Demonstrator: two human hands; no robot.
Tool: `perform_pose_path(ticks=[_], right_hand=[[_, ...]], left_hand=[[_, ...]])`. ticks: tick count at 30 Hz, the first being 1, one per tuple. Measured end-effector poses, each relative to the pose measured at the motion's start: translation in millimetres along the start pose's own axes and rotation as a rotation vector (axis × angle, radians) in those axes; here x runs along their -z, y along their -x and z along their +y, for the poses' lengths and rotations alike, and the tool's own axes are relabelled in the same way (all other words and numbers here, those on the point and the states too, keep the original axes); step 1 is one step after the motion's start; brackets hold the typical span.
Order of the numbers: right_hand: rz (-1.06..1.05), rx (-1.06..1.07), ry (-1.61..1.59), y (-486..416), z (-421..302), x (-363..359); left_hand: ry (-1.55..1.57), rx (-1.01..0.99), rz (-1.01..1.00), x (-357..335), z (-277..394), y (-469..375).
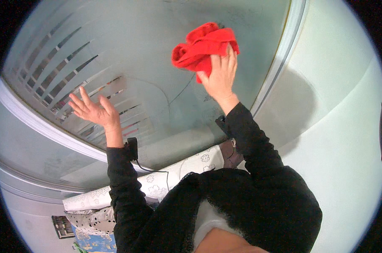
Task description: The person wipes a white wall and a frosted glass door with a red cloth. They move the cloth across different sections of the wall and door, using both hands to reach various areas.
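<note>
A bunched red cloth is under the fingers of my right hand, against a large frosted glass panel. The cloth hides part of my fingertips. Off to the left, my left hand is raised with its fingers spread and nothing in it. It is in front of the clear stripes in the glass; whether it touches the pane I cannot tell. A small black device with a cable sits at my left wrist.
A white metal frame borders the glass on the left, and another frame strip on the right meets a pale wall. Below the glass is a ledge with a white flower-patterned cover. Dotted fabric lies at lower left.
</note>
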State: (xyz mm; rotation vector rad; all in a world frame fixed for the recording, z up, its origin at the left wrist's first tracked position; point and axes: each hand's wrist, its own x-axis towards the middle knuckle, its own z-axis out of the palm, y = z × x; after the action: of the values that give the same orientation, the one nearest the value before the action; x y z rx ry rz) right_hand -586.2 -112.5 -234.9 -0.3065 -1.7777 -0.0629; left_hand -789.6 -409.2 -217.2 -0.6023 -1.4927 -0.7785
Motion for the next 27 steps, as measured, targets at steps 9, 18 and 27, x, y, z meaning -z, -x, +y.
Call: perform_pose_path(ticks=[9,18,27], right_hand=[[0.039,-0.359,0.084,65,108,-2],[0.075,-0.619,-0.044,75,114,14],[0.088,-0.014,-0.080,-31,77,28]], left_hand=[[0.155,-0.238,-0.241,-12,100,1],[-0.003,-0.421,-0.373,-74,183,9],[-0.068,-0.392,-0.398,-81,175,17]])
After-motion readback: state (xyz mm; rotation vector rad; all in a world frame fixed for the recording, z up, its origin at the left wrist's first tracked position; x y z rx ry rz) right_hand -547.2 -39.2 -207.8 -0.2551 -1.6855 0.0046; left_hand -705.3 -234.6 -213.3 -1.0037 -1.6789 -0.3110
